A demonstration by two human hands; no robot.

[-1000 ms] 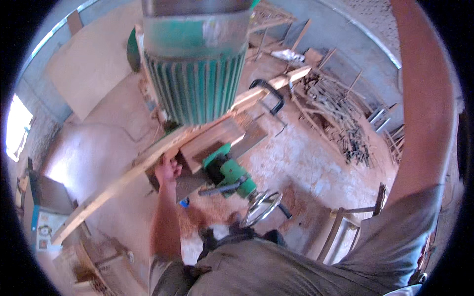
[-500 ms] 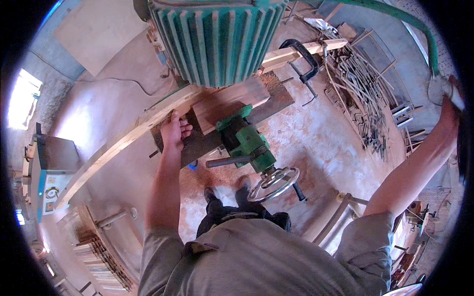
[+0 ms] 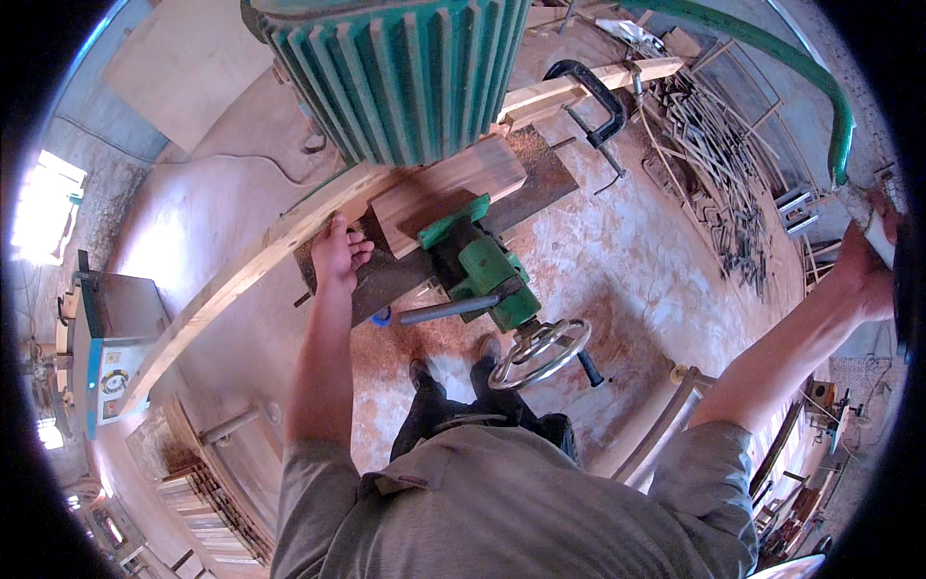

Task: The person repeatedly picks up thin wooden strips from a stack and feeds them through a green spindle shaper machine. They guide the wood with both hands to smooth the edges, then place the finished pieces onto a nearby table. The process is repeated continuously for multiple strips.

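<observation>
My left hand [image 3: 340, 259] is at the left end of a reddish wooden block [image 3: 449, 188]. Its fingers are loosely bent and apart, and one fingertip touches a long pale wooden beam [image 3: 231, 275] running behind the block. A green screw clamp [image 3: 487, 261] bears on the block's near side, with a shiny handwheel [image 3: 542, 355] in front. Above the block hangs a ribbed green motor [image 3: 395, 87] that hides the tool beneath. Far to the right, my right hand [image 3: 868, 246] is closed round the pale grip of a curved green lever [image 3: 820, 87], partly cut by the picture's rim.
A black C-clamp [image 3: 603, 106] grips the beam's right part. Sawdust lies on the dark machine table [image 3: 545, 169]. Many thin wood offcuts [image 3: 714, 174] are piled at right. A control box [image 3: 116, 347] stands at left, above stacked wood strips [image 3: 207, 516].
My right hand has come down and nearer with the lever. The motor appears further left, partly with a slight view shift. My left hand stays by the block.
</observation>
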